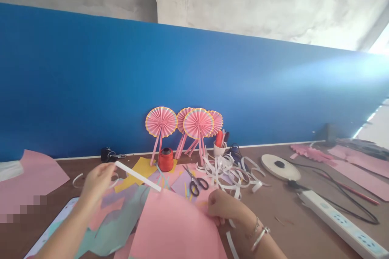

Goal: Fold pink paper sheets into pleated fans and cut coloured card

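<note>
My left hand (100,180) pinches one end of a narrow white strip (138,176). The strip slants down to the right, and its far end meets the top edge of a pink paper sheet (176,226). At that sheet's right edge, the curled fingers of my right hand (223,206) grip the paper. Black-handled scissors (194,182) lie just beyond the sheet. Several round pleated pink paper fans (198,123) lean against the blue partition, behind a red thread spool (165,159).
Curled white strips (226,166) are heaped right of the scissors. Green paper scraps (117,226) lie at left, partly over a phone-like screen (62,218). A power strip (340,218), its black cable and a round white plate (280,166) occupy the right side. The blue partition (121,77) bounds the back.
</note>
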Tool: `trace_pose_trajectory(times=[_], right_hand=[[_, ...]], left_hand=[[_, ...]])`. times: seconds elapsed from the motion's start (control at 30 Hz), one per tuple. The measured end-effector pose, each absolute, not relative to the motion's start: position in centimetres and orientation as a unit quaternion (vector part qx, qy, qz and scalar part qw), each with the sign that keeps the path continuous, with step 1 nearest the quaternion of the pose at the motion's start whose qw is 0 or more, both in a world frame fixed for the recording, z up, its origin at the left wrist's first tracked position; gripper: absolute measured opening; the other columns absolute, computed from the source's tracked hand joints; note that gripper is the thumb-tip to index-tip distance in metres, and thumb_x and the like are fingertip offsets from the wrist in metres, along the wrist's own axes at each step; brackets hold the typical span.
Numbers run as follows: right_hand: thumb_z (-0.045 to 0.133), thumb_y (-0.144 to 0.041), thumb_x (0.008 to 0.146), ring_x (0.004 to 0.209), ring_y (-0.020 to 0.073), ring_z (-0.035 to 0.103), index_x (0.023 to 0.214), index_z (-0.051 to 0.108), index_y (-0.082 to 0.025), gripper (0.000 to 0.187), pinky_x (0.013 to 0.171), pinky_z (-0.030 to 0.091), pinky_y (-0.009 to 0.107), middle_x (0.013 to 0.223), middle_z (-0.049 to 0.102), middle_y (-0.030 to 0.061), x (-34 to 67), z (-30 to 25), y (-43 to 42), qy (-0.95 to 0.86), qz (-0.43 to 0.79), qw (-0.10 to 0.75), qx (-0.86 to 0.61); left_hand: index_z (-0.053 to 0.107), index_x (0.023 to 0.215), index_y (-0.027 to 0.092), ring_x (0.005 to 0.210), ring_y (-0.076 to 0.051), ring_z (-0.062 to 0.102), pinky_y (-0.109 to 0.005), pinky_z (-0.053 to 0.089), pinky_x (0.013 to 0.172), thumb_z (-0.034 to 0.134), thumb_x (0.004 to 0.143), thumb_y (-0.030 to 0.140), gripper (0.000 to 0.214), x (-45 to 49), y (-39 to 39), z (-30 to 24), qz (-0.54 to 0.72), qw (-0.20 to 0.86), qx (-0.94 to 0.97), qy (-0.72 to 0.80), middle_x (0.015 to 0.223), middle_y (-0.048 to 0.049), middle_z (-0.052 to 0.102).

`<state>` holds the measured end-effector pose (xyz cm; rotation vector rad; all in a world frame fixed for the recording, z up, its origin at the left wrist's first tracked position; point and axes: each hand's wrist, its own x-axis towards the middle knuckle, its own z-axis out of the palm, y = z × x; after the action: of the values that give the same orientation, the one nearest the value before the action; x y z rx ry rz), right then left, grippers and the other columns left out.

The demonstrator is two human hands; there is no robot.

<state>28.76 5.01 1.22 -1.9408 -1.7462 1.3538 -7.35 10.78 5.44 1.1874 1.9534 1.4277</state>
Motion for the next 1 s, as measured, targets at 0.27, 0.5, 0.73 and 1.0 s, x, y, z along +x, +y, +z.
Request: trace_pose_trajectory(times=[0.27,0.5,0.73,1.0], right_hand=[[0.046,-0.01,0.055,0.031,0.0104,0.048,0.04,0.045,-0.019,0.018,0.037,0.04,0.02,0.034,0.052,-0.0009,29.6,0.5,5.1,-0.607,0.415,0.066,-0.675],[0.049,-0.012,0.06,0.031,0.011,0.05,0.041,0.042,-0.019,0.02,0.036,0.038,0.018,0.036,0.056,0.0015,29.4,1.2,5.0,-0.602,0.419,0.061,-0.677],[0.047,-0.016,0.063,0.03,0.0095,0.048,0.036,0.044,-0.018,0.027,0.036,0.04,0.018,0.037,0.058,0.0046,28.9,2.0,4.6,-0.593,0.446,0.063,-0.668],[0.043,-0.015,0.062,0.03,0.0081,0.049,0.036,0.047,-0.015,0.026,0.035,0.04,0.016,0.042,0.062,0.0061,28.8,2.1,4.7,-0.578,0.434,0.058,-0.689]], left_hand=[[0.056,0.074,0.017,0.069,-0.013,0.059,-0.019,0.043,0.06,0.054,0.072,0.02,0.005,-14.8,11.5,6.4,0.549,0.157,0.305,0.762,0.064,0.0045,0.062],[0.061,0.087,0.021,0.076,-0.015,0.061,-0.021,0.042,0.064,0.054,0.073,0.03,0.018,-10.5,11.0,6.1,0.472,0.148,0.451,0.743,0.082,0.0021,0.066],[0.052,0.06,0.021,0.072,-0.021,0.058,-0.027,0.039,0.061,0.048,0.079,0.039,0.026,-6.1,10.9,2.5,0.203,0.034,0.693,0.691,0.072,-0.0037,0.061],[0.063,0.091,0.019,0.1,-0.028,0.049,-0.04,0.04,0.085,0.044,0.077,0.012,0.025,-2.9,9.2,0.8,0.296,-0.11,0.767,0.558,0.102,-0.0094,0.061]])
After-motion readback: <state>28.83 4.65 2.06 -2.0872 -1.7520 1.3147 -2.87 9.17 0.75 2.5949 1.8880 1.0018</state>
